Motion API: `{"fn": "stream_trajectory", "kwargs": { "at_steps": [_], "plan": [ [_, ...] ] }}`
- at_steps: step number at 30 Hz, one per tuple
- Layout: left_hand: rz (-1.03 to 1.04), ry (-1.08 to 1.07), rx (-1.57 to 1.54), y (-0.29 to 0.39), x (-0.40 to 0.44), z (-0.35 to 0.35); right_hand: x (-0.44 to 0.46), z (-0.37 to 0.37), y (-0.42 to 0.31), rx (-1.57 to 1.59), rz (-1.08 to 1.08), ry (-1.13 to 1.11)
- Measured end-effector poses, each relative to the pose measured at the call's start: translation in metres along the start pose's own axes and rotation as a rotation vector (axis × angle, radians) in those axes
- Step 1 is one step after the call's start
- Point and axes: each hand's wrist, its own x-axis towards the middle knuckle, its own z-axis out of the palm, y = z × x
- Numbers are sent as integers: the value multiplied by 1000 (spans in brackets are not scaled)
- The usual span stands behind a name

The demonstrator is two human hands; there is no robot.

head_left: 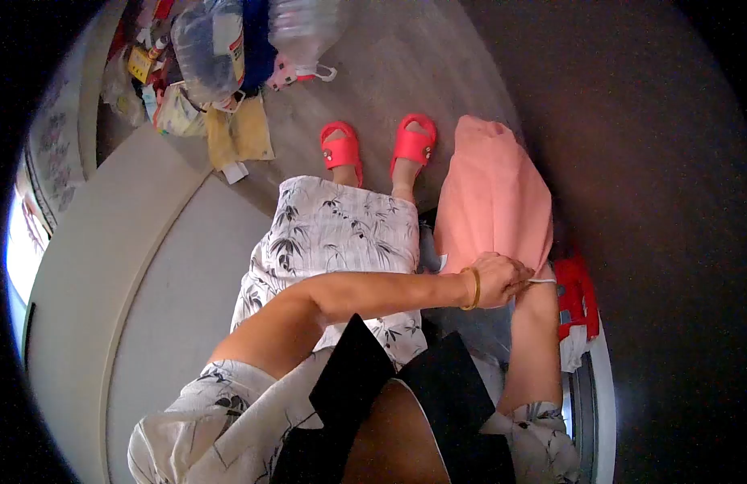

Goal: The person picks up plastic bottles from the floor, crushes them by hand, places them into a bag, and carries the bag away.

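A pink cloth [494, 194], perhaps a bag-like cover or a garment, hangs at the right beside my lap. My left arm reaches across my body, and my left hand [500, 279], with a gold bangle at the wrist, is closed on the cloth's near edge. My right forearm [537, 339] runs up into the cloth, so my right hand is hidden inside it and its fingers do not show. A white band or cord [543, 281] crosses by my right wrist. A small white tag [444, 262] shows at the cloth's left edge.
Red slippers [341, 152] are on my feet. Large clear plastic bottles [208, 52], a yellowish cloth [240, 133] and packets crowd the upper left. A pale curved panel [131, 282] stands at my left. A red plastic object [575, 297] lies beyond my right arm.
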Motion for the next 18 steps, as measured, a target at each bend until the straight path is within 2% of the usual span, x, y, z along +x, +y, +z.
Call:
{"fn": "stream_trajectory", "kwargs": {
  "at_steps": [4,6,8,10,12,14,16,18],
  "plan": [
    [86,213,-36,9,-2,-18,-2,-3,-2,-33,7,-8],
    [-2,284,96,-11,5,-38,-8,-3,-4,-50,12,-4],
    [-85,493,597,-23,21,-67,-16,-1,-7,-57,18,-3],
    [-370,498,521,-47,39,-62,-22,2,-9,-63,15,-4],
    [-595,384,414,-63,50,-59,-25,4,-14,-67,8,-3],
    [-752,136,272,-80,50,-47,-24,11,-16,-68,-2,-5],
    [-748,69,-88,-155,41,-2,-19,18,-21,-74,-16,-9],
    [-608,104,-96,-167,39,6,-5,30,-27,-73,-33,-9]
  ]
}}
